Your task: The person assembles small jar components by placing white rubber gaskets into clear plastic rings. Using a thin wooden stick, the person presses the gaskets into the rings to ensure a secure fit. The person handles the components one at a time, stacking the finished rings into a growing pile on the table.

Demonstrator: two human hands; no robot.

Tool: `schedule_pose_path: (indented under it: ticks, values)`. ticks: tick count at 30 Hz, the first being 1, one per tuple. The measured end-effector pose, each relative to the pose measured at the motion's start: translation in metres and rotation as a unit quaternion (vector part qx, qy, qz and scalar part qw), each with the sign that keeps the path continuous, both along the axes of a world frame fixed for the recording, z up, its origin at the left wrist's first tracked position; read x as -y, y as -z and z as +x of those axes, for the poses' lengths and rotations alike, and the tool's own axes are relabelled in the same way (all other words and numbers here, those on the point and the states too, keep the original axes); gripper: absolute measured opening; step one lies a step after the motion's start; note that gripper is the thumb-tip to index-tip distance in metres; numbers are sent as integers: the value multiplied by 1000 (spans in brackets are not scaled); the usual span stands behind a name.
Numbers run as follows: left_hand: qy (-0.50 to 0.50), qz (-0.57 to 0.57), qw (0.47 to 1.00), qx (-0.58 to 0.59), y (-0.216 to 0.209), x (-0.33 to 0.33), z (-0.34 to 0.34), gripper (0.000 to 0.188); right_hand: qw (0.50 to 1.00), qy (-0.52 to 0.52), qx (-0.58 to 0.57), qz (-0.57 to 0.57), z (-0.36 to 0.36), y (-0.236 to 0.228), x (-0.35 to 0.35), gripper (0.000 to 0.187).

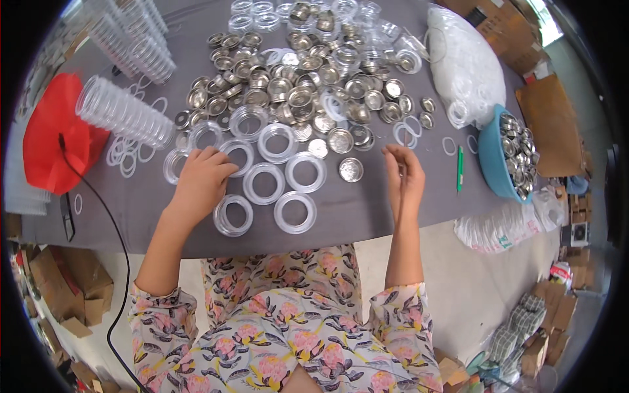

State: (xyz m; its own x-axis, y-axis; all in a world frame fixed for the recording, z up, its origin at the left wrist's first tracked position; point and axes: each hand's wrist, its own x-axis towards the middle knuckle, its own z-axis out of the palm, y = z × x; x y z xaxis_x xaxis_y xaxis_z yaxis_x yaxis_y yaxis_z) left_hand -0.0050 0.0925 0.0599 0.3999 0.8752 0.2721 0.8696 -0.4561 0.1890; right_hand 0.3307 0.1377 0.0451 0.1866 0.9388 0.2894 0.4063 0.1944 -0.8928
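Clear plastic rings (pixel 281 188): cluster on the grey counter (pixel 367 219), at and beside the left hand. Left hand (pixel 203 177): fingers bent over the rings; cannot tell whether the grip is clamped. Right hand (pixel 405 178): grip closed about a thin stick (pixel 405 139). Metal cups (pixel 300 97): heap beyond rings. White plastic bag (pixel 488 234): green and red print, illegible.

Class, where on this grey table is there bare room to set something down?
One patch lies between the clear rings, the right hand and the near edge of the table. Another lies between the right hand and the slim green object; a third, between the black cable and left forearm. The far middle is crowded with heaped metal cups.
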Motion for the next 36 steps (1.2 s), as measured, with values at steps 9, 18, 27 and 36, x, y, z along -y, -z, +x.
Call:
schedule_pose_path:
  ticks: [9, 18, 27, 36]
  values:
    - [-44, -25, 994, 100, -2, -10, 8, 20, 949, -92, 288, 93, -34, -4, -54, 21]
    - [-41, -1, 988, 149, -9, 1, 3, 18, 907, -78, 408, 63, -62, 7, -84, 22]
    - [-41, -56, 894, 442, -20, 7, 45, 25, 974, -138, 156, 89, -71, -32, -11, 13]
    - [-80, -232, 751, 613, -18, 20, 50, 16, 887, -309, -227, -258, -78, -36, 39, 12]
